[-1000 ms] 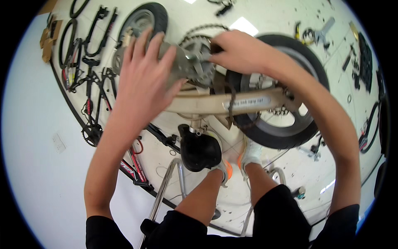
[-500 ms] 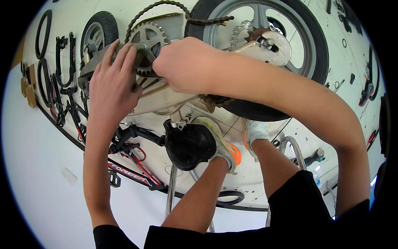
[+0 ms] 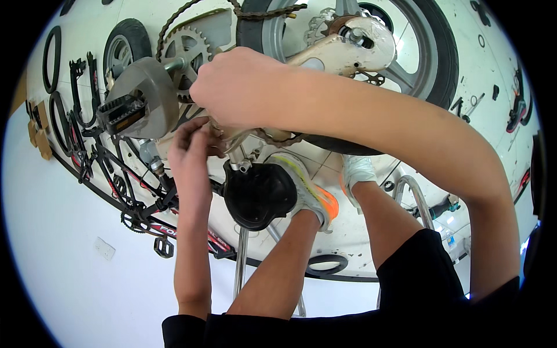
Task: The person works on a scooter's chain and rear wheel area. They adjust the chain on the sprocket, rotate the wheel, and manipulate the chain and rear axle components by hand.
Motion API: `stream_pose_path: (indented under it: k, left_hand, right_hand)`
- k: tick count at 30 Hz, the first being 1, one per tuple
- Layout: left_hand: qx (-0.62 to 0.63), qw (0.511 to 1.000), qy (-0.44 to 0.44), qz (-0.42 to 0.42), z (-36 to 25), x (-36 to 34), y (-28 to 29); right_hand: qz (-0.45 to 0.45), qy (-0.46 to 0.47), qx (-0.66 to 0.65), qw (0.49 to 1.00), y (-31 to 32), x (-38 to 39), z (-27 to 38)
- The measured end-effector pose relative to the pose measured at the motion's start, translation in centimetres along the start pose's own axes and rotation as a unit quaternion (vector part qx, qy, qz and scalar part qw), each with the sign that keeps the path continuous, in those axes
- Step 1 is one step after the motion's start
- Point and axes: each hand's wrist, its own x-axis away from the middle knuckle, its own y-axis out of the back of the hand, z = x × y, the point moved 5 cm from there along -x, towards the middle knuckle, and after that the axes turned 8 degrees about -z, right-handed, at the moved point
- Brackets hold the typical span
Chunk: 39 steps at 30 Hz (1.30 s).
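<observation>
In front of me is an upturned cream bike frame [image 3: 325,55] with a spoked rear wheel [image 3: 438,61]. My right hand [image 3: 235,84] is a closed fist beside the toothed chainring [image 3: 196,45]; what its fingers hold is hidden. Just below it, the bent fingers of my left hand [image 3: 194,142] are pinched together at the frame near the seat post, around something too small to name. Left of the chainring are a grey rounded cover [image 3: 156,87] and a black pedal [image 3: 125,115]. A rusty chain [image 3: 272,13] hangs loose over the chainring and wheel.
The black saddle [image 3: 261,194] hangs below the frame, close to my shoe [image 3: 296,174]. A small wheel [image 3: 125,49], bare tyres [image 3: 53,61] and a red and black bicycle frame [image 3: 168,229] are at the left. A power tool [image 3: 444,206] lies behind a metal chair leg [image 3: 415,197].
My left hand has left the grey cover and moved down and right, under my right hand, its fingers now pinched. The cover and pedal have come into sight. My right fist stays by the chainring.
</observation>
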Motion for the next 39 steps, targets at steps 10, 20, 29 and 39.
stream_pose_path:
  k: [10, 20, 29, 39]
  left_hand:
    - [0.374, 0.912, 0.169, 0.016, 3.6, -3.7, 3.3]
    - [0.315, 0.942, 0.106, -0.046, 2.4, -3.5, 2.1]
    - [0.272, 0.952, 0.116, 0.084, 1.5, -3.2, -0.4]
    - [0.291, 0.946, 0.11, -0.093, 2.4, -3.2, 0.8]
  right_hand:
    - [-0.027, 0.075, -0.015, 0.997, -2.3, -1.7, 4.0]
    - [0.065, 0.005, -0.033, 0.997, -0.7, -0.7, 3.3]
    - [0.059, -0.05, -0.091, 0.993, -0.3, 0.0, 1.1]
    - [-0.038, -0.128, 0.042, 0.99, 6.5, -2.5, -7.2]
